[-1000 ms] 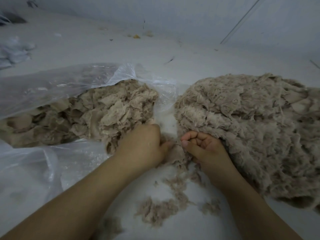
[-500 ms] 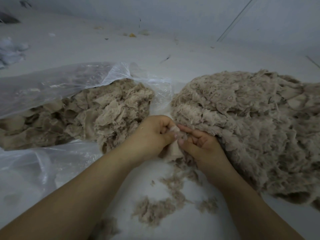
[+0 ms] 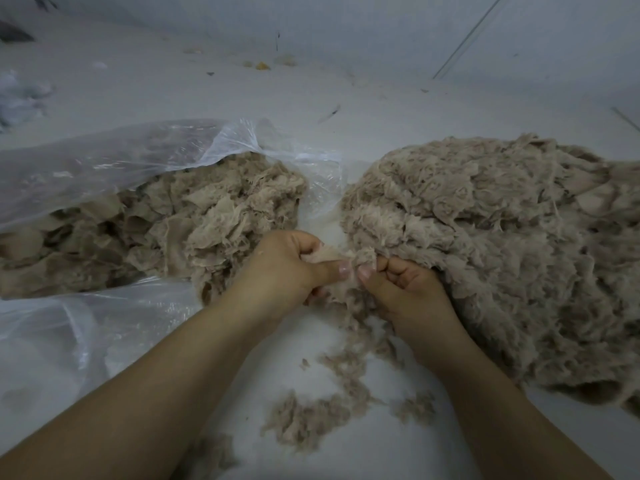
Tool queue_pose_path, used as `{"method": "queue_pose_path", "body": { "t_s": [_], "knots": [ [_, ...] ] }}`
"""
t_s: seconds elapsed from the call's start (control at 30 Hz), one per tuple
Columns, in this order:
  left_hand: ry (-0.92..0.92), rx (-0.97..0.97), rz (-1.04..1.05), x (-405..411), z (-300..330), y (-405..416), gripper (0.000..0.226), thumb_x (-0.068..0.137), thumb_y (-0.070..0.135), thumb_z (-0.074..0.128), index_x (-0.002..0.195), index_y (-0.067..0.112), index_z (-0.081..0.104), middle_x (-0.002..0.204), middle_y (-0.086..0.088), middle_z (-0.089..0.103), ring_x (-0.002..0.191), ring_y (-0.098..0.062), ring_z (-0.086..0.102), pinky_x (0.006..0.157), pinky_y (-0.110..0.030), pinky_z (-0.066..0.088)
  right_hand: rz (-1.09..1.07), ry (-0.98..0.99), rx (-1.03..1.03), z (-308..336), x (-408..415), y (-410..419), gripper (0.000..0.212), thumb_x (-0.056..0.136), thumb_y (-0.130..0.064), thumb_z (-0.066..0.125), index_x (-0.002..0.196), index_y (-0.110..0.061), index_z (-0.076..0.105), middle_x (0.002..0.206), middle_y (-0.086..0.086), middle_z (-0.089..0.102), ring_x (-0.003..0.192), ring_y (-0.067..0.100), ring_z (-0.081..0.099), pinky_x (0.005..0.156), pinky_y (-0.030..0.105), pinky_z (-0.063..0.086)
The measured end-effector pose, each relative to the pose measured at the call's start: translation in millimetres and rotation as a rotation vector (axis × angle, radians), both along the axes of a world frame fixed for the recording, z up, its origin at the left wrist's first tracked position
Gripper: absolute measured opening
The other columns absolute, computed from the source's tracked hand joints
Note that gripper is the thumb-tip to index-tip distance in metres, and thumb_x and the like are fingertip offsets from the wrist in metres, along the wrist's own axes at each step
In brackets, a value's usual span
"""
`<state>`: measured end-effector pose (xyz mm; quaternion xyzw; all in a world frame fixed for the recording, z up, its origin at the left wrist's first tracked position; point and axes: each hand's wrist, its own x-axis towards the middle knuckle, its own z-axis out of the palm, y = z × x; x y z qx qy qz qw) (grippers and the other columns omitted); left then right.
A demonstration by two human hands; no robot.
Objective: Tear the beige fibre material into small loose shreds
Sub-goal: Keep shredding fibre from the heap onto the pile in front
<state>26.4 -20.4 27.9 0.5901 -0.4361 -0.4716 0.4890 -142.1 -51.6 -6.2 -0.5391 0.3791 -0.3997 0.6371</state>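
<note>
- The bag [image 3: 104, 168], clear plastic, lies at far left with its mouth toward the middle; a mass of torn fibre [image 3: 173, 230] sits in that mouth, just left of the hands.
- The left hand [image 3: 291, 268] is curled round the left end of a small tuft [image 3: 332, 258], thumb lying along its near side and pointing right. It grips the tuft rather than resting on it.
- The tuft lies between the two hands, its long axis running left to right, so the pull it calls for is straight apart along that line. It appears to run on into the near-left edge of the big pile, though where it ends is hard to tell.
- The right hand [image 3: 405, 289] pinches the right end of the tuft, fingers folded, thumb tip almost touching the left thumb. The two grips are very close, so only a short piece of fibre is under tension.
- Neither hand is clearly nearer the tuft; both are on it. The right hand touches the pile, while the left is the one beside the bag.
- The pile [image 3: 502, 254], a large fluffy beige heap, fills the right side of the bench [image 3: 381, 116] and looks like most of the material.
- Loose shreds [image 3: 322, 417] lie on the bench near the person, between the forearms.
</note>
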Motion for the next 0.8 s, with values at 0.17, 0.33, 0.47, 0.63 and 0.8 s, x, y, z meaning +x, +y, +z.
{"method": "queue_pose_path", "body": {
  "t_s": [0.17,0.33,0.47,0.63,0.8],
  "knots": [
    [0.243,-0.102,0.115,9.1,4.8,1.9,0.008,0.072,0.005,0.076,0.076,0.000,0.071,0.070,-0.018,0.068,0.039,-0.011,0.045,0.039,-0.021,0.037,-0.010,-0.012,0.027,0.6,-2.2,-1.4,0.018,0.092,-0.015,0.063,0.083,-0.021,0.078,0.084,0.005,0.076,0.075,0.013,0.072,0.062,0.019,0.053],
    [0.257,-0.085,-0.012,12.7,8.4,5.2,0.006,0.070,0.016,0.075,0.068,0.010,0.074,0.067,-0.011,0.067,0.048,-0.017,0.049,0.044,-0.024,0.042,0.012,0.092,-0.072,-5.3,-1.5,-4.1,0.032,0.084,0.001,0.069,0.091,-0.029,0.076,0.058,-0.009,0.052,0.052,0.005,0.047,0.058,0.017,0.047],
    [0.301,-0.023,-0.046,5.8,3.3,4.4,0.012,0.090,0.010,0.063,0.079,0.007,0.069,0.066,-0.014,0.065,0.048,-0.022,0.055,0.042,-0.025,0.041,0.019,0.075,-0.090,-1.8,-3.2,-2.4,0.031,0.081,-0.001,0.065,0.096,-0.026,0.073,0.054,-0.012,0.045,0.046,-0.001,0.039,0.049,0.009,0.038],
    [0.095,0.010,-0.037,-2.8,-0.8,2.8,0.012,0.087,0.010,0.070,0.084,-0.001,0.067,0.067,-0.019,0.062,0.043,-0.020,0.052,0.039,-0.024,0.040,0.088,-0.021,-0.053,6.5,-7.3,0.9,0.026,0.086,-0.029,0.062,0.084,-0.004,0.070,0.053,-0.006,0.044,0.045,0.004,0.037,0.044,0.018,0.033],
    [0.181,-0.076,0.078,-11.9,0.7,-0.3,0.016,0.090,0.004,0.065,0.074,0.003,0.064,0.054,-0.012,0.060,0.035,-0.015,0.046,0.037,-0.019,0.035,0.090,0.165,-0.255,3.1,-4.7,1.7,0.038,0.075,-0.032,0.073,0.069,0.004,0.063,0.058,0.023,0.042,0.058,0.020,0.036,0.054,0.028,0.036]
  ]
}}
